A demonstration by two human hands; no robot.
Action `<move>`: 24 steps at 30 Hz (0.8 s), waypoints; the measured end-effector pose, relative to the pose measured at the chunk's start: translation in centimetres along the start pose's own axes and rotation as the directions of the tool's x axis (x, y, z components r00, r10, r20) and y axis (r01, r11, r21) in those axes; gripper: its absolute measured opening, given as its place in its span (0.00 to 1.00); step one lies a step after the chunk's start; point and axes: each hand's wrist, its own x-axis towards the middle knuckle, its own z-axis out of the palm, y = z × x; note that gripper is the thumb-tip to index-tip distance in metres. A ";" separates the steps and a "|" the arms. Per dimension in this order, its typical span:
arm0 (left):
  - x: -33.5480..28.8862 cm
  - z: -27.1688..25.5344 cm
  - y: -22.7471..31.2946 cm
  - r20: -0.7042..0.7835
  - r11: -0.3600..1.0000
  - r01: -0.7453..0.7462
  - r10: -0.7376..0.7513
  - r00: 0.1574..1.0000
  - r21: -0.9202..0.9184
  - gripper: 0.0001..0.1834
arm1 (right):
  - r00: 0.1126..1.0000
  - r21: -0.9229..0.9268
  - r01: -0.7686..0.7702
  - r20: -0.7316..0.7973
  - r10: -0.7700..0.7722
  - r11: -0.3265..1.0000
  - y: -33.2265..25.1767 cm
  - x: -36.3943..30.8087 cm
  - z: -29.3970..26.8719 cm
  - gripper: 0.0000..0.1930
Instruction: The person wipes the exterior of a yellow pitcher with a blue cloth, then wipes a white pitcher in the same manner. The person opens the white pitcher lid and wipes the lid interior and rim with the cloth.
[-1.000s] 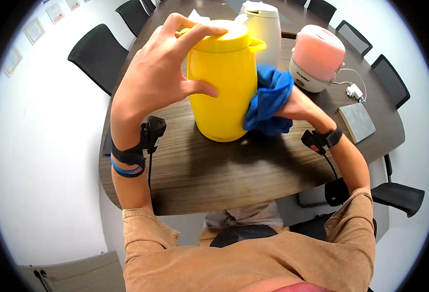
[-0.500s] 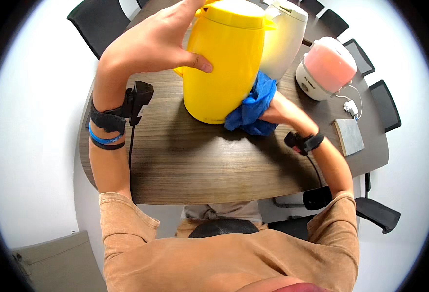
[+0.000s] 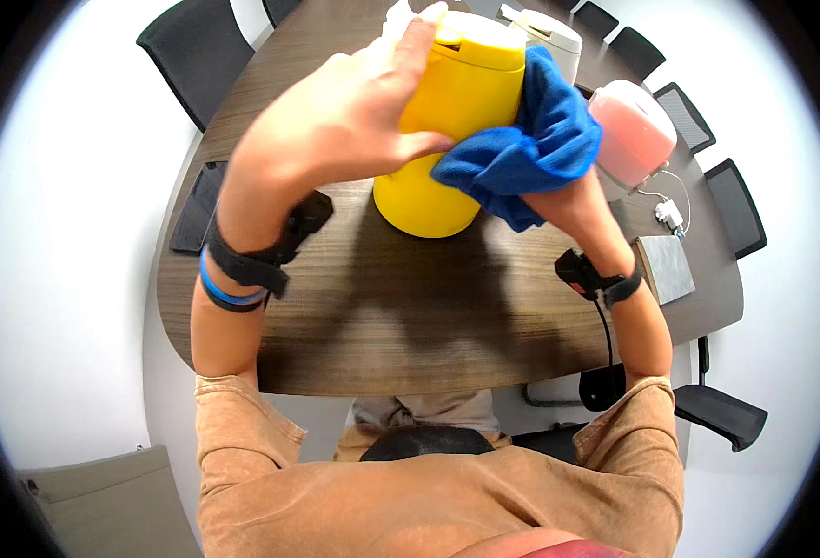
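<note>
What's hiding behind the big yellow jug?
A white jug stands behind the yellow jug, its top showing. Something white peeks out by the left hand too. The yellow jug and blue cloth cover the rest, so I can't tell what else is there.

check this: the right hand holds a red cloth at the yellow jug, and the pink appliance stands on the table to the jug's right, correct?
Not quite: the cloth is blue, not red, as the head view shows. The right hand holds it at the yellow jug, and the pink appliance stands on the table to the jug's right.
</note>
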 end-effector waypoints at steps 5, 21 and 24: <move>-1.8 0.1 -4.4 -0.041 0.918 -0.296 0.296 0.954 -0.265 0.58 | 0.932 -0.001 -0.266 0.257 0.258 0.964 0.7 -2.8 2.2 0.31; 1.8 4.7 -2.7 -0.396 0.922 -0.386 0.350 0.849 -0.014 0.63 | 0.986 -0.213 0.057 0.163 -0.022 0.975 4.1 0.7 -0.8 0.22; 1.7 4.7 -2.4 -0.385 0.941 -0.339 0.309 0.870 -0.012 0.63 | 0.926 -0.171 -0.249 0.246 0.286 0.953 5.9 -2.2 0.0 0.25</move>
